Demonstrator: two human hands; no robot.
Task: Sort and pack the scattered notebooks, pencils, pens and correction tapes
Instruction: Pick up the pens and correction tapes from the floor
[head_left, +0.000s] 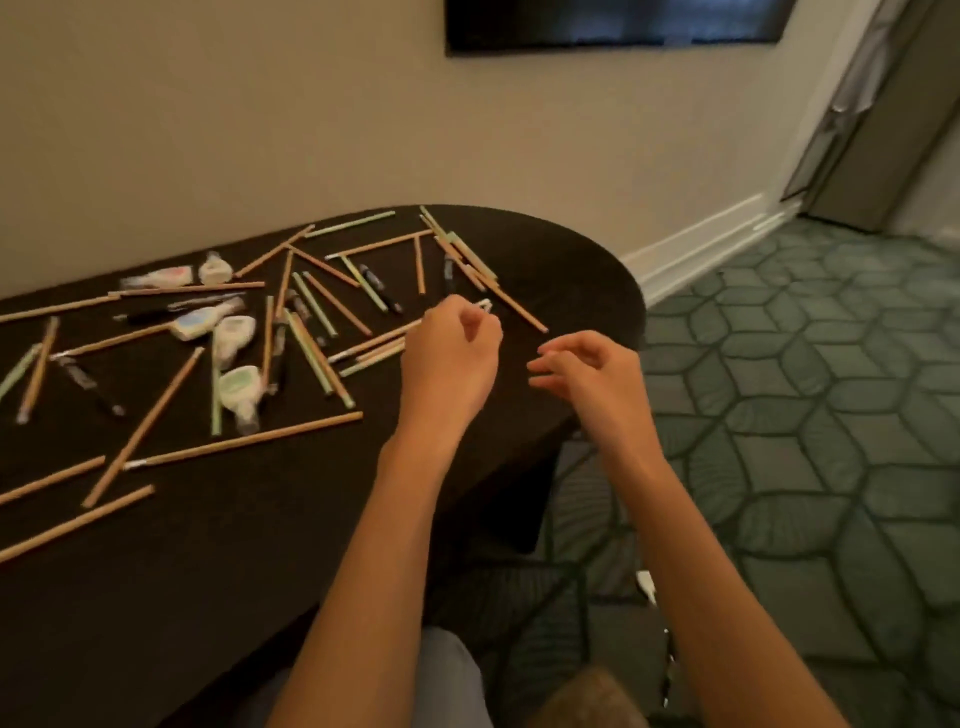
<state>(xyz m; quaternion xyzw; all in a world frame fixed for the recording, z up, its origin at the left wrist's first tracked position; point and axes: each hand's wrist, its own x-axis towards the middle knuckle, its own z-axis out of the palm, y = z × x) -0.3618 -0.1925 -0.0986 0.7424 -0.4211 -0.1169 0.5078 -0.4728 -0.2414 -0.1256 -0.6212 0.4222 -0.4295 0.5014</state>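
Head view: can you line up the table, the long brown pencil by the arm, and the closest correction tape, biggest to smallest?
1. table
2. long brown pencil
3. correction tape
The pencil is much longer than the tape but thinner. They lie about equally near the camera, so this order goes by length.
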